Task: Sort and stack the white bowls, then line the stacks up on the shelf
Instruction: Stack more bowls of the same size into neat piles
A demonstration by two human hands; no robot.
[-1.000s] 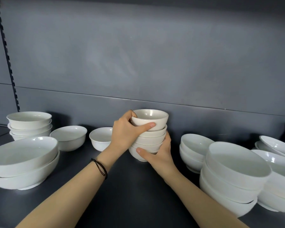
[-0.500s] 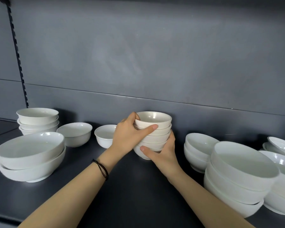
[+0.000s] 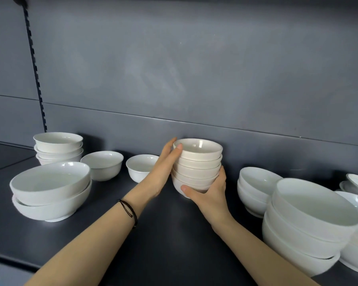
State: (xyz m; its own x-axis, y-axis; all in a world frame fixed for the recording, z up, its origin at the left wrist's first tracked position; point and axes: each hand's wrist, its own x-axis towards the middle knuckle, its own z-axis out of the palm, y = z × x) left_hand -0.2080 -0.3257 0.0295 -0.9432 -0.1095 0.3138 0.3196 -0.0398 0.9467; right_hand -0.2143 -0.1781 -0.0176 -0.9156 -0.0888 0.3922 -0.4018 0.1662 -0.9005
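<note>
Sorting looks roughly halfway done. A stack of small cream-white ceramic bowls (image 3: 196,168) stands upright in the middle of the dark grey shelf (image 3: 163,234), close to the grey back panel (image 3: 194,79). The left hand (image 3: 163,172) lies flat against its left side, fingers straight and thumb at the top rim. The right hand (image 3: 211,193) cups the bottom bowl, fingers curled round it. I cannot tell whether the stack's foot touches the shelf.

Other stacks already exist:
- a stack of three deeper white bowls (image 3: 58,147) at back left
- a pair of wide shallow white bowls (image 3: 50,188) in front of it
- a low stack of rounded white bowls (image 3: 254,188) to the right
- a tall stack of large white bowls (image 3: 310,223) at front right

A loose white bowl (image 3: 101,165) and a second loose white bowl (image 3: 140,168) remain unstacked, and the stacks stand scattered, so lining up seems mostly ahead.
</note>
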